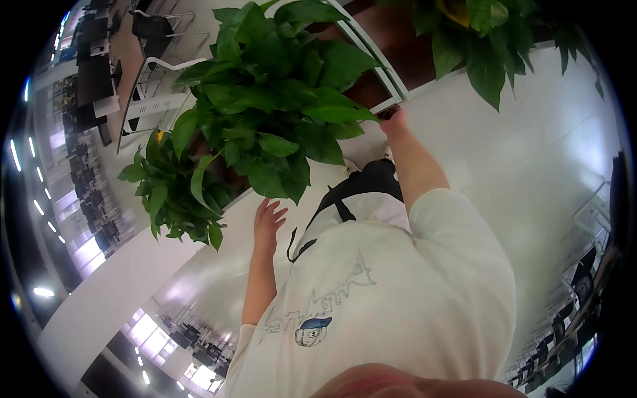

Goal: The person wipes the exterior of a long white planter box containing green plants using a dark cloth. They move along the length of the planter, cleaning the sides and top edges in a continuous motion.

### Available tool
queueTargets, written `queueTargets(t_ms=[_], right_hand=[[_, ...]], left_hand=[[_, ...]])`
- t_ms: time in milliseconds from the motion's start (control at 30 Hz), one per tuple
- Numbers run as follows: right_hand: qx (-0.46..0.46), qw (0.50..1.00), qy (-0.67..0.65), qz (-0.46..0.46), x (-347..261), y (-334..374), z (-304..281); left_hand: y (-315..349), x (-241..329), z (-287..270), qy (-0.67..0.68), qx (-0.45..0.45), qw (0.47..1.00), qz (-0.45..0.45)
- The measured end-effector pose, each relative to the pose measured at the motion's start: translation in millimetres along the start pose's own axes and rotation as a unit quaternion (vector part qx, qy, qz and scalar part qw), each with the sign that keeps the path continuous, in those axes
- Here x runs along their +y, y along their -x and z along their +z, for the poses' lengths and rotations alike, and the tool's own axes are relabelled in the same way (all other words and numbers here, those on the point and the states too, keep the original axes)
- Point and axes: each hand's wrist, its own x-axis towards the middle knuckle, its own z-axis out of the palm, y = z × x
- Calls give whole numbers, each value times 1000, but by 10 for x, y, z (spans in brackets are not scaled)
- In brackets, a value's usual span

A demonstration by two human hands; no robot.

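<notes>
One large, bushy plant (279, 99) spreads across the far middle of the scene, its base hidden beneath its own foliage. The leaves are broad, smooth and pointed, layered thickly over one another; most are deep green, with lighter patches on the upper faces. Several tips droop toward the near side, and one long leaf reaches right, toward the person's right hand (395, 124). That hand is at the corner of a white frame (376, 56) around dark reddish-brown panels (411, 53); its grip is too small and partly hidden, so whether it has closed on anything cannot be told. The left hand (267, 222) is just beside the lowest leaves, its grip loose, fingers spread, with nothing in it. A smaller plant (176, 199), equally green, sits to the left; another plant (481, 53) with a yellowish patch shows at the far right.
</notes>
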Motion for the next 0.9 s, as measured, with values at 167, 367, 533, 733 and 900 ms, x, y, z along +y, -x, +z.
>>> queueTargets(t_ms=[167,367,533,733,900], right_hand=[[-79,995,-45,-31,-114,-108,-183],[-80,996,-7,-32,-7,1135,434],[-153,985,51,-56,-38,2118,726],[-147,981,53,-111,-8,2249,721],[-103,990,28,-92,10,1523,500]], left_hand=[[-235,121,0,18,-95,994,44],[-441,149,-84,119,-196,973,32],[-637,86,-149,149,-253,956,7],[-694,52,-137,130,-236,963,26],[-699,191,-145,139,-209,968,4]])
